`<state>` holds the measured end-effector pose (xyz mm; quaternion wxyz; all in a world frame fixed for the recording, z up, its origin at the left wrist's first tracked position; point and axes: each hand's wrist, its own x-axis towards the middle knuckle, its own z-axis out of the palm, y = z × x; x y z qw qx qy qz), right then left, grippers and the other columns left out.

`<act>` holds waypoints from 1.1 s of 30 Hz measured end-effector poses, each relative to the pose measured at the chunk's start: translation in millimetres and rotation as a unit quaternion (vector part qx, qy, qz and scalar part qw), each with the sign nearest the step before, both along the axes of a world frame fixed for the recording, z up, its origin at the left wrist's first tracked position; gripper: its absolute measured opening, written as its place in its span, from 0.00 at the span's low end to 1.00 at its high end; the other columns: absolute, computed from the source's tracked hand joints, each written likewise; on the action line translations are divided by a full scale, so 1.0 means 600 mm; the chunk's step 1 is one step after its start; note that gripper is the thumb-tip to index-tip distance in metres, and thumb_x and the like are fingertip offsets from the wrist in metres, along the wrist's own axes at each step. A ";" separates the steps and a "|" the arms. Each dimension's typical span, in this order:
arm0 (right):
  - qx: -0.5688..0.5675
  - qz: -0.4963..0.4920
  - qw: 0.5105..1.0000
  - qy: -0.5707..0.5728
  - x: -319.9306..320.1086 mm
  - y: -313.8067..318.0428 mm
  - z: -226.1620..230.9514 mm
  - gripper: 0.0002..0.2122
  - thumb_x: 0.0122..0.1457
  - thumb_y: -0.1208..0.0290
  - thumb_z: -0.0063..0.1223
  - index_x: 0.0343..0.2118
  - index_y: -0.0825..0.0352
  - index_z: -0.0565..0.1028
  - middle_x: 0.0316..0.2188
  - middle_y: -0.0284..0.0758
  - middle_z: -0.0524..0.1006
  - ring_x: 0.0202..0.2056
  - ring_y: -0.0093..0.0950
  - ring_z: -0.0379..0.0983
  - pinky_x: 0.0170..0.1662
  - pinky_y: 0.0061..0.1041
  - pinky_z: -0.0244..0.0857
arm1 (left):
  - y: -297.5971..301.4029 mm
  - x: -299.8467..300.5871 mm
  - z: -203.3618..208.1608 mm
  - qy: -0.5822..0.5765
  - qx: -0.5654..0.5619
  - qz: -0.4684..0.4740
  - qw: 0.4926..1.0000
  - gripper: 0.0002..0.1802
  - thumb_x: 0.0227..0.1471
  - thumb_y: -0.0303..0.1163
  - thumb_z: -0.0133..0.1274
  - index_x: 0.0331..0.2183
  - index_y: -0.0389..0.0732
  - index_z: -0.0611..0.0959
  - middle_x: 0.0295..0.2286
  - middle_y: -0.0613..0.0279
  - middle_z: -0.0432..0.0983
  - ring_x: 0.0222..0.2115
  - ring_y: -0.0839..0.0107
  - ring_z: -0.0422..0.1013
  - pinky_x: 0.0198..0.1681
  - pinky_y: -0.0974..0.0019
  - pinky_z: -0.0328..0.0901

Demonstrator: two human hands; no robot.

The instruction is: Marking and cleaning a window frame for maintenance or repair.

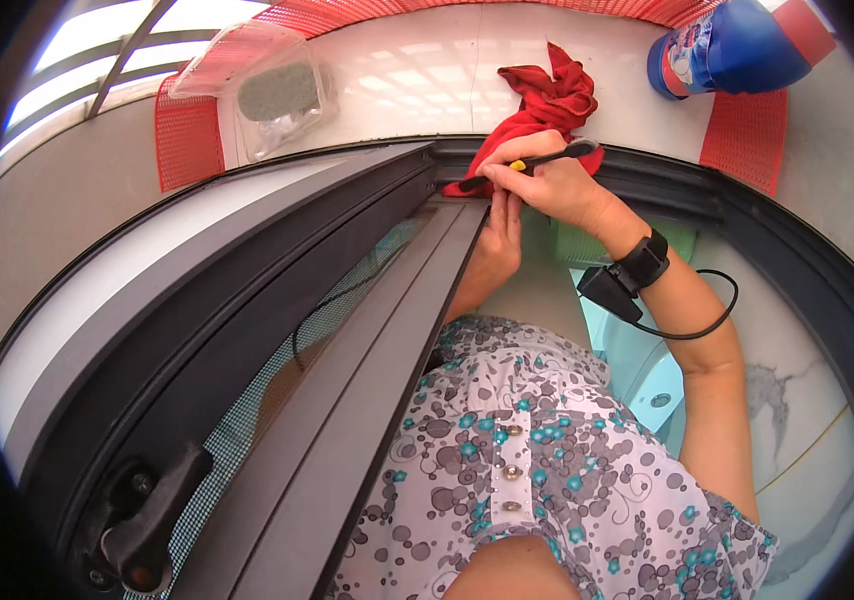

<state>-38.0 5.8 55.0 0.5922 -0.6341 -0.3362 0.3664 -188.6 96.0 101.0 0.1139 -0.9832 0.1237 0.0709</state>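
Ahead of you, the cloth (pixel 547 95) lies over the window frame (pixel 777 235), between the container (pixel 324 90) on your left and the bottle (pixel 727 50) on your right.

**Bright ledge, barred opening, stone-look room**

White ledge (pixel 427 85) up top, glossy, slatted light reflections, one thin seam. Red perforated edging (pixel 744 140) around it. Plain greyish walls (pixel 62 215) left and right. Dark bars (pixel 127 50) upper left, blown-out daylight behind. Lower right: grey-veined marbled surface (pixel 782 390), gold line (pixel 805 455), pale-blue basin (pixel 637 365).
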 end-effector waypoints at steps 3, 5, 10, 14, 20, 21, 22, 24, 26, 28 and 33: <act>-0.003 -0.007 0.999 0.048 0.003 -0.004 0.006 0.07 0.52 0.72 0.57 0.28 0.71 0.80 0.21 0.39 0.78 0.23 0.25 0.72 0.29 0.24 0.66 | 0.000 0.001 0.001 -0.010 -0.011 0.010 1.000 0.23 0.47 0.26 0.48 0.47 0.30 0.78 0.41 0.48 0.78 0.27 0.59 0.75 0.32 0.53 0.71; 0.000 0.003 1.000 0.030 0.000 -0.005 -0.004 0.07 0.53 0.72 0.57 0.28 0.71 0.80 0.21 0.39 0.78 0.23 0.25 0.72 0.29 0.24 0.66 | 0.001 0.001 0.001 -0.025 -0.014 -0.001 1.000 0.22 0.47 0.25 0.48 0.46 0.31 0.79 0.39 0.48 0.79 0.26 0.60 0.75 0.28 0.56 0.70; -0.030 0.001 0.999 -0.030 -0.014 0.004 -0.013 0.06 0.53 0.73 0.57 0.28 0.71 0.80 0.21 0.40 0.78 0.23 0.25 0.72 0.29 0.25 0.66 | 0.000 0.002 0.005 -0.012 -0.003 0.001 1.000 0.22 0.48 0.26 0.47 0.46 0.30 0.79 0.38 0.46 0.78 0.27 0.57 0.75 0.30 0.54 0.71; 0.015 0.034 0.999 0.005 -0.016 0.024 -0.019 0.05 0.52 0.75 0.58 0.29 0.70 0.80 0.21 0.40 0.78 0.23 0.26 0.73 0.29 0.25 0.66 | 0.000 0.001 0.004 0.006 -0.011 0.018 1.000 0.22 0.47 0.26 0.47 0.46 0.30 0.78 0.40 0.43 0.77 0.30 0.56 0.75 0.33 0.54 0.71; 0.038 0.056 0.995 -0.075 -0.023 0.060 -0.016 0.03 0.49 0.76 0.58 0.27 0.68 0.80 0.23 0.44 0.77 0.25 0.39 0.74 0.31 0.30 0.68 | 0.020 -0.012 -0.022 -0.041 -0.147 0.003 0.988 0.19 0.48 0.29 0.50 0.42 0.28 0.77 0.32 0.47 0.74 0.22 0.59 0.72 0.26 0.58 0.68; 0.038 0.054 0.995 -0.075 -0.017 0.060 -0.016 0.03 0.49 0.76 0.58 0.27 0.68 0.80 0.23 0.44 0.77 0.25 0.39 0.74 0.31 0.30 0.68 | 0.023 -0.012 -0.020 -0.043 -0.145 -0.017 0.988 0.19 0.48 0.28 0.50 0.43 0.28 0.77 0.32 0.46 0.74 0.21 0.59 0.72 0.25 0.59 0.68; 0.048 0.094 0.989 -0.106 -0.012 0.062 -0.016 0.03 0.47 0.78 0.58 0.26 0.68 0.80 0.23 0.44 0.77 0.26 0.41 0.74 0.32 0.31 0.68 | 0.025 -0.012 -0.019 -0.046 -0.142 -0.038 0.988 0.19 0.48 0.28 0.49 0.43 0.27 0.77 0.32 0.44 0.74 0.20 0.59 0.73 0.24 0.59 0.68; 0.060 0.135 0.980 -0.137 -0.010 0.071 -0.005 0.04 0.44 0.79 0.57 0.25 0.68 0.80 0.23 0.44 0.77 0.27 0.43 0.75 0.32 0.33 0.69 | 0.026 -0.026 -0.028 -0.028 -0.148 -0.021 0.988 0.20 0.48 0.27 0.49 0.44 0.27 0.76 0.33 0.44 0.74 0.20 0.59 0.73 0.23 0.60 0.68; -0.023 0.255 0.930 -0.263 -0.011 0.081 0.004 0.03 0.44 0.78 0.54 0.18 0.67 0.72 0.20 0.41 0.74 0.26 0.41 0.73 0.31 0.33 0.66 | 0.027 -0.030 -0.031 -0.011 -0.153 -0.005 0.988 0.21 0.49 0.26 0.48 0.45 0.26 0.75 0.34 0.43 0.74 0.20 0.59 0.73 0.22 0.61 0.69; -0.032 0.236 0.929 -0.282 -0.019 0.074 -0.003 0.04 0.42 0.78 0.53 0.17 0.67 0.70 0.19 0.41 0.72 0.27 0.42 0.72 0.31 0.35 0.66 | 0.028 -0.026 -0.029 0.107 -0.178 0.031 0.978 0.23 0.49 0.26 0.48 0.48 0.26 0.73 0.34 0.42 0.74 0.19 0.59 0.73 0.23 0.60 0.69; -0.077 0.244 0.924 -0.284 -0.008 0.036 0.011 0.04 0.48 0.76 0.53 0.22 0.70 0.73 0.23 0.44 0.74 0.30 0.45 0.72 0.33 0.38 0.66 | 0.023 -0.036 -0.029 0.081 -0.132 0.047 0.987 0.20 0.48 0.28 0.47 0.45 0.36 0.79 0.43 0.51 0.76 0.28 0.59 0.75 0.36 0.56 0.70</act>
